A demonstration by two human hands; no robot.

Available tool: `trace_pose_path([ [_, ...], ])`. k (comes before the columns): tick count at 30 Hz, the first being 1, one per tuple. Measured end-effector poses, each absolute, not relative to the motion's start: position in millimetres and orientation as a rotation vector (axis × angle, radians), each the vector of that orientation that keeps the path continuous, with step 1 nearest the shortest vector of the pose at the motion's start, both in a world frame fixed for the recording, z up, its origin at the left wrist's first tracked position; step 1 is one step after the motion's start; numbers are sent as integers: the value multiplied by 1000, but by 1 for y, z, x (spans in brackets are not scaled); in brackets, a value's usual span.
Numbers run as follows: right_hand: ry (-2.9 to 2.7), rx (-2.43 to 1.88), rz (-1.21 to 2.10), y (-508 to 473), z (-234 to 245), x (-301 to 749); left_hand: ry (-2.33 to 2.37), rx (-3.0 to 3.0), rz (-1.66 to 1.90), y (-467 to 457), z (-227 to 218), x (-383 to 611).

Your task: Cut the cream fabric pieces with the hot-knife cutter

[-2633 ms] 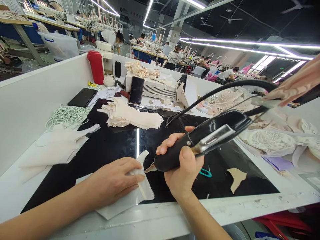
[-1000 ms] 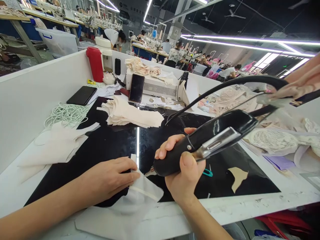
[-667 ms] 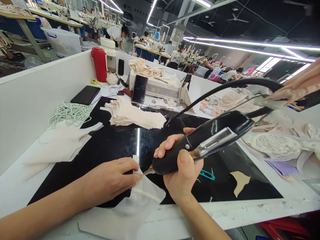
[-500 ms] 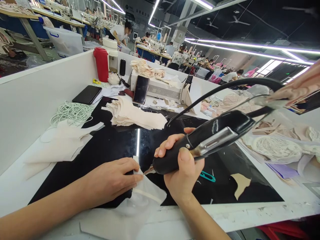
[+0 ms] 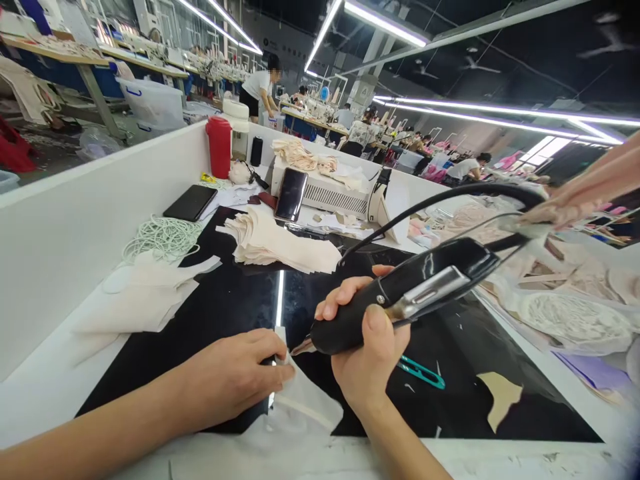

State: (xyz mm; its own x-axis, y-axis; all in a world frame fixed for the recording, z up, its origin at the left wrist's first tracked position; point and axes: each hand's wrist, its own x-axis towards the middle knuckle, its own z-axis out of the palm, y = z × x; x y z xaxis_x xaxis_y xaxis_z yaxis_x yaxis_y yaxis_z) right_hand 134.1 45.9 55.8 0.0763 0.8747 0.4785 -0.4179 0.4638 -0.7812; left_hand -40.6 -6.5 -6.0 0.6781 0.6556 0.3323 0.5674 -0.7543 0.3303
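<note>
My left hand (image 5: 235,373) is closed, thumb and fingers pinching the narrow upper end of a thin white fabric piece (image 5: 313,403). The fabric spreads down over the front edge of the black mat (image 5: 235,300). Wrapped in my right hand (image 5: 373,353) is a black corded hand tool (image 5: 345,320) with a silver lever, my thumb beside the lever. Its slim metal tip points left and sits at the fabric edge, close to my left fingertips; whether it touches is unclear. Teal thread snips (image 5: 423,373) lie right of my right hand.
A stack of cream fabric pieces (image 5: 285,243) lies behind my hands, another pale stack (image 5: 145,297) at left. Green cord (image 5: 163,238), phones (image 5: 291,195) and a red cup (image 5: 219,147) stand farther back. A cream scrap (image 5: 500,397) lies right; the tool's black cable (image 5: 425,200) arches overhead.
The view has tilted, so the bench appears lower and slightly right. Both hands keep their grips, with the tool tip still beside the left fingertips.
</note>
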Motion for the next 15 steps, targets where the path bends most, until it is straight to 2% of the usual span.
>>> trace_pose_path([
  [15,-1113,-547,1017,49,44,137,1087,2670,766,-8,-7,-38],
])
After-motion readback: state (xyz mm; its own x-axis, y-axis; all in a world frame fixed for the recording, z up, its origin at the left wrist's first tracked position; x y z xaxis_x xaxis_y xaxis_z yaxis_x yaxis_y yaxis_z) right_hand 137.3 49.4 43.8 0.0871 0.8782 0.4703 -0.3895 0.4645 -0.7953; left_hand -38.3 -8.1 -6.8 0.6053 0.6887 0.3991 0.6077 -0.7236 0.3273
